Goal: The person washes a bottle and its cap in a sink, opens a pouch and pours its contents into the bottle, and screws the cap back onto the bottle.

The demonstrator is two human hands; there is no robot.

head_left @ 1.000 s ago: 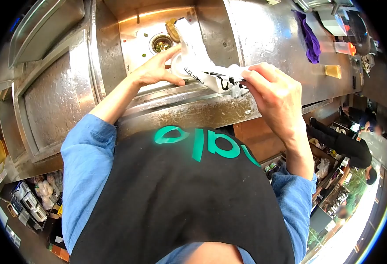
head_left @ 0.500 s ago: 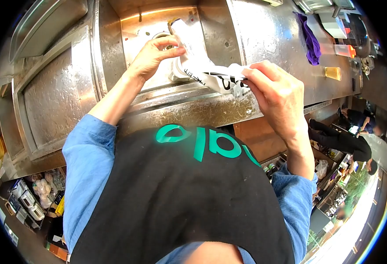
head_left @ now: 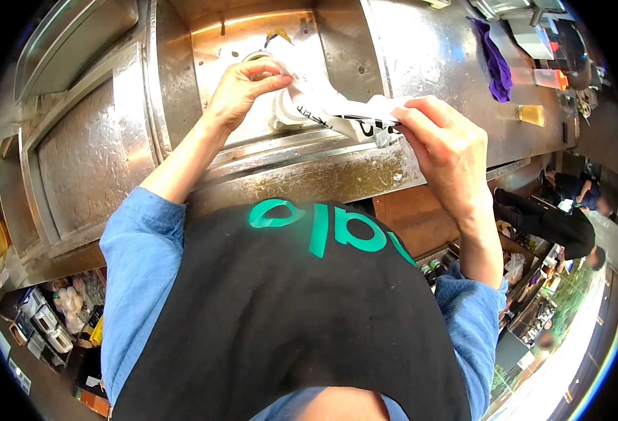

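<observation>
1. From my seat far away, I see a white bag (head_left: 316, 90) stretched above the near side of a metal sink (head_left: 349, 52).
2. My left hand (head_left: 238, 95) pinches one edge of the bag, with thumb and finger close together.
3. My right hand (head_left: 449, 144) pinches the bag's other end in a small, tight grip.
4. The left hand gets in the way of the drain (head_left: 255, 56), so I see only a bit of it. The bag hides part of a white round thing (head_left: 282, 116) under it. I cannot tell what that is.
5. A yellow-brown thing (head_left: 278, 34) pokes up by the bag's far end.
6. On the metal counter (head_left: 428, 63) to the right lie a purple cloth (head_left: 493, 63), a yellow cup (head_left: 531, 114) and a bottle with an orange top (head_left: 551, 78).
7. Another person (head_left: 565, 228) in black is well apart, far right.
8. The bag has black letters, but folds break them up. Big green letters (head_left: 354, 231) cross the black apron (head_left: 288, 309), upside down and partly cut off.
</observation>
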